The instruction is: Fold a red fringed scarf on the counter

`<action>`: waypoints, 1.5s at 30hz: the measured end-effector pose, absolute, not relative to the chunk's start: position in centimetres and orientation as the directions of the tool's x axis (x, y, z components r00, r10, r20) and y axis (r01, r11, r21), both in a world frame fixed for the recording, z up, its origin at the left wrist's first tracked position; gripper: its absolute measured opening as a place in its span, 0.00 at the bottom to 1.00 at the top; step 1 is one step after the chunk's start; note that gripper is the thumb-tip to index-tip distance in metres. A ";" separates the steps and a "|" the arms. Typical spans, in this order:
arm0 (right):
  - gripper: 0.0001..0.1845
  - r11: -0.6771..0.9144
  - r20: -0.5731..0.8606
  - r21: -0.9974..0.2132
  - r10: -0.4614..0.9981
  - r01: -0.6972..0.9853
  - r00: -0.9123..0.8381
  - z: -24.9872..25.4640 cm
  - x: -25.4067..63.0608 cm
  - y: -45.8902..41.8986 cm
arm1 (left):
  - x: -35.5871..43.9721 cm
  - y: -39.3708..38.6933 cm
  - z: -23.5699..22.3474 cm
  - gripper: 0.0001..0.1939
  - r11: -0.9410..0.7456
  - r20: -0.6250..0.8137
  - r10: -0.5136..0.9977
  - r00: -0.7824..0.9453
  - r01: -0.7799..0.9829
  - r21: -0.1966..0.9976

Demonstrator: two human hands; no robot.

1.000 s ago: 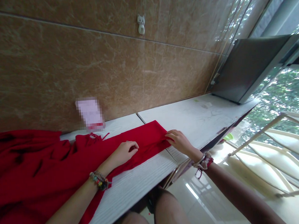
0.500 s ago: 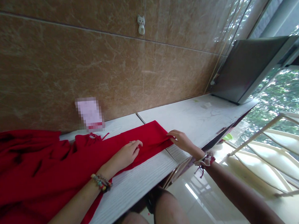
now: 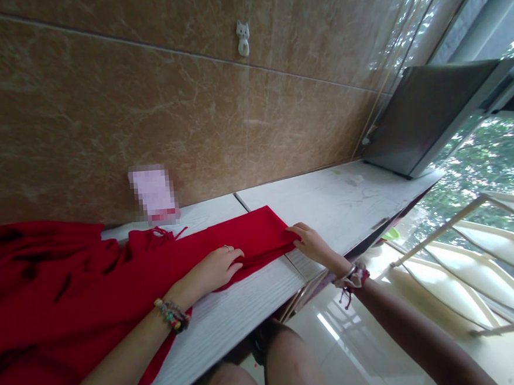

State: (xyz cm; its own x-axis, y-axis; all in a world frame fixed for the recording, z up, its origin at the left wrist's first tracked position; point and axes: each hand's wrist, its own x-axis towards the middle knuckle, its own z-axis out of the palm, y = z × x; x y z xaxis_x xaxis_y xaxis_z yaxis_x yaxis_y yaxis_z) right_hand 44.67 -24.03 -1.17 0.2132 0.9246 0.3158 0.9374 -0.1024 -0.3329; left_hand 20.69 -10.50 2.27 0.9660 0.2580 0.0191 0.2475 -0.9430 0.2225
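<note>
A red garment (image 3: 128,301) stretches along the white tabletop, rumpled at the left, with its narrow right part lying flat in layers. Thin red ties show on its far side. My left hand (image 3: 216,268), wearing a ring and a beaded bracelet, is on the narrow part with its fingers bent. Its thumb and fingertips close on the near layered edge, where the grip is partly hidden. My right hand (image 3: 311,244), with a scrunchie at the wrist, pinches the garment at the right end's near corner.
A blurred pink-white item (image 3: 153,191) stands by the brown tiled wall (image 3: 181,121), which carries a white cat-shaped hook (image 3: 243,38). A dark grey appliance (image 3: 428,116) stands at the table's far right. Past the table's near edge are my knees and a cream rack (image 3: 464,260).
The upper layer's near edge has straightened between my hands, and the layers show more evenly. My left hand's thumb and fingers have come down onto the edge. My right hand stays at the corner.
</note>
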 end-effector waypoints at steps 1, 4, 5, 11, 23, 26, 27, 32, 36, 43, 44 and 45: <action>0.27 -0.100 0.326 -0.358 0.918 0.929 0.224 -1.3 44.7 -24.0 | 20.6 -10.4 2.2 0.12 -0.944 0.013 0.250 0.968 0.241 0.225; 0.29 -0.088 0.335 -0.380 0.915 0.921 0.226 -1.5 44.8 -24.1 | 20.5 -10.4 2.1 0.14 -0.949 0.000 0.222 0.975 0.216 0.228; 0.29 -0.083 0.338 -0.376 0.915 0.923 0.220 -1.6 44.9 -24.1 | 20.5 -10.4 2.0 0.14 -0.951 -0.001 0.215 0.977 0.210 0.228; 0.28 -0.064 0.332 -0.269 0.931 0.961 0.155 -2.4 45.1 -24.7 | 19.8 -10.6 2.4 0.16 -0.951 -0.030 0.182 0.983 0.184 0.250; 0.20 0.087 0.442 -0.255 0.896 0.963 0.036 0.4 43.5 -21.7 | 20.4 -10.2 0.7 0.29 -0.870 0.027 0.476 0.879 0.466 0.158; 0.21 0.093 0.341 -0.145 0.939 0.985 -0.039 -0.7 41.7 -19.6 | 20.2 -10.2 0.0 0.33 -0.848 -0.069 0.505 0.861 0.509 0.147; 0.21 0.098 0.300 -0.104 0.952 0.990 -0.063 -1.2 41.4 -19.2 | 20.1 -10.2 -0.1 0.34 -0.846 -0.079 0.507 0.859 0.513 0.148; 0.22 -0.089 0.172 -0.015 0.981 0.996 0.091 -2.4 42.8 -19.8 | 20.1 -10.3 0.2 0.37 -0.826 -0.129 0.526 0.841 0.541 0.156; 0.24 -0.302 0.034 -0.029 0.952 0.953 0.303 -1.6 45.3 -20.9 | 20.2 -10.2 0.1 0.39 -0.815 -0.146 0.541 0.828 0.559 0.153; 0.27 -0.359 0.088 -0.202 0.920 0.911 0.382 -0.9 45.0 -18.8 | 20.2 -10.3 0.2 0.39 -0.813 -0.163 0.545 0.823 0.566 0.140; 0.27 -0.325 0.129 -0.214 0.925 0.921 0.356 -0.9 44.3 -18.3 | 20.1 -10.4 0.2 0.39 -0.813 -0.161 0.545 0.823 0.565 0.139; 0.27 -0.282 0.156 -0.215 0.935 0.935 0.318 -1.1 43.6 -17.7 | 20.1 -10.4 0.2 0.39 -0.813 -0.160 0.545 0.823 0.565 0.139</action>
State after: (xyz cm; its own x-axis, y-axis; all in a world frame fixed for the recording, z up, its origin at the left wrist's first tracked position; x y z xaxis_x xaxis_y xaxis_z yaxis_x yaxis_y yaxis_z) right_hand 43.62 -17.74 -1.09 0.3180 0.9351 0.1563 0.9351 -0.2821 -0.2147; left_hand 20.14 -10.37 0.25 0.8230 0.5450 -0.1602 0.5654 -0.8131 0.1385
